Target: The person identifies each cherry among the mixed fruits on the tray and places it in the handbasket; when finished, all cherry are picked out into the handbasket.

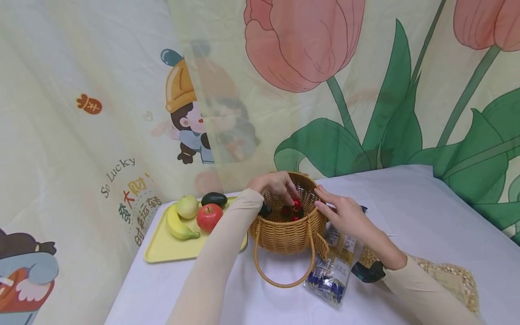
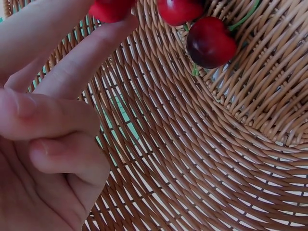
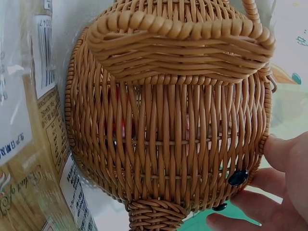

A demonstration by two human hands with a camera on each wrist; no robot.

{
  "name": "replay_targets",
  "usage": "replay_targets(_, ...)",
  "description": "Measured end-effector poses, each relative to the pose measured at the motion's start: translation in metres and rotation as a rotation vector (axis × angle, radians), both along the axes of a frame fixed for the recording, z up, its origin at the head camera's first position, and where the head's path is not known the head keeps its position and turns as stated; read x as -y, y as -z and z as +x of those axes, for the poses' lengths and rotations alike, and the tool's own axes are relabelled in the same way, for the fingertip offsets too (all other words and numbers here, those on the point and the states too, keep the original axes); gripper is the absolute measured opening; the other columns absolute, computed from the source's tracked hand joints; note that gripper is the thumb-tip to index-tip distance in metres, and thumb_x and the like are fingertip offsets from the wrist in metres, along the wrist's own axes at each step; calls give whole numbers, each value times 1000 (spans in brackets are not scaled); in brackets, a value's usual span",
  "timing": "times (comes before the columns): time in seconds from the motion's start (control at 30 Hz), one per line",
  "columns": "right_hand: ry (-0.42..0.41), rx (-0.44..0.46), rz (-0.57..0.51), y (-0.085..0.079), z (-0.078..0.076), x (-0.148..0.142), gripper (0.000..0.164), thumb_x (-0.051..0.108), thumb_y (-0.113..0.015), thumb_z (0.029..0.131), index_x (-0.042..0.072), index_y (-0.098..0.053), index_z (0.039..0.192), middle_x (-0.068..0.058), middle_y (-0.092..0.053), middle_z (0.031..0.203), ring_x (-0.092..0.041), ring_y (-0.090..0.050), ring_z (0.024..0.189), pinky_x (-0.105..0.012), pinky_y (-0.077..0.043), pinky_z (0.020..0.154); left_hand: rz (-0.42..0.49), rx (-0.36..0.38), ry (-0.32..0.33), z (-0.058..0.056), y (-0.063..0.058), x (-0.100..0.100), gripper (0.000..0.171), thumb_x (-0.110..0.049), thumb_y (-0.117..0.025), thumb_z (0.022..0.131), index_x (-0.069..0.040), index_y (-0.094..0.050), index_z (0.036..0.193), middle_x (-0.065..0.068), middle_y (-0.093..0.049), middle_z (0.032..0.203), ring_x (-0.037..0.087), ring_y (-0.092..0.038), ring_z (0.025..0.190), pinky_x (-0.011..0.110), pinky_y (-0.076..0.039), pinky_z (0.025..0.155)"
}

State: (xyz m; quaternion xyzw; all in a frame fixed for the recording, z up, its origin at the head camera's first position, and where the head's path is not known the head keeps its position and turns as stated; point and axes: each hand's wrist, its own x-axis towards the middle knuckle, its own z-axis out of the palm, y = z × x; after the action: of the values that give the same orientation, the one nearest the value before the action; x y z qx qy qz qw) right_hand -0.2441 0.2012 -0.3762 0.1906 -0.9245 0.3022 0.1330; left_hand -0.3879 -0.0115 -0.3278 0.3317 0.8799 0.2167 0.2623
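My left hand [image 1: 279, 186] reaches down inside a wicker basket [image 1: 286, 237] and pinches a red cherry [image 2: 113, 8] at its fingertips. In the left wrist view the other fingers are curled toward the palm. More cherries [image 2: 211, 42], dark red with green stems, lie on the woven bottom close by. My right hand [image 1: 343, 212] holds the basket's right rim, fingers [image 3: 252, 204] against the outer wall beside a black bead [image 3: 238, 177]. The basket's handle [image 1: 284, 285] hangs down at the front.
Left of the basket is a yellow tray [image 1: 162, 253] with a banana [image 1: 177, 225], a red apple [image 1: 209, 217], a pale green round fruit [image 1: 187, 206] and a dark oval fruit [image 1: 214, 199]. Clear packages [image 1: 331, 275] and a bag of beige kernels [image 1: 451, 282] lie at right.
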Motion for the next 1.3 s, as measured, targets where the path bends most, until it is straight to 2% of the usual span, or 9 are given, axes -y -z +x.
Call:
replay_targets(0.33, -3, -9, -1, 1, 1, -1, 53, 29, -52, 108, -2, -46, 151, -24, -42, 157, -45, -50, 138, -60, -46, 108, -6, -55, 29, 0, -1, -2, 31, -12, -80, 89, -9, -77, 120, 4, -77, 122, 20, -61, 127, 34, -52, 108)
replay_targets(0.67, -9, -1, 2, 2, 2, -1, 53, 31, -51, 109, -1, -46, 151, -24, -42, 157, -45, -50, 139, -60, -45, 109, 7, -43, 18, 0, 1, 0, 32, -11, -79, 89, -9, -77, 121, 5, -77, 121, 21, -65, 125, 37, -52, 109)
replay_targets(1.0, -10, -1, 2, 2, 0, 0, 54, 31, -51, 109, -1, -45, 151, -23, -42, 158, -45, -49, 140, -60, -44, 109, 21, -53, 20, 2, -1, 1, 29, -10, -79, 89, -10, -78, 119, 6, -78, 119, 21, -70, 119, 33, -56, 103)
replay_targets(1.13, -7, 13, -3, 1, 0, 0, 55, 32, -50, 109, 0, -45, 152, -23, -40, 158, -46, -47, 141, -60, -44, 110, 52, -65, 11, 2, -7, 4, 29, -8, -79, 89, -7, -78, 118, 9, -78, 117, 21, -72, 115, 30, -57, 99)
replay_targets(1.3, -4, 23, -3, 1, 0, 0, 55, 33, -50, 109, 0, -43, 153, -23, -39, 159, -46, -46, 141, -60, -43, 111, 78, -112, 7, 2, -25, 7, 31, -5, -79, 89, -1, -75, 120, 14, -76, 119, 24, -73, 114, 29, -58, 98)
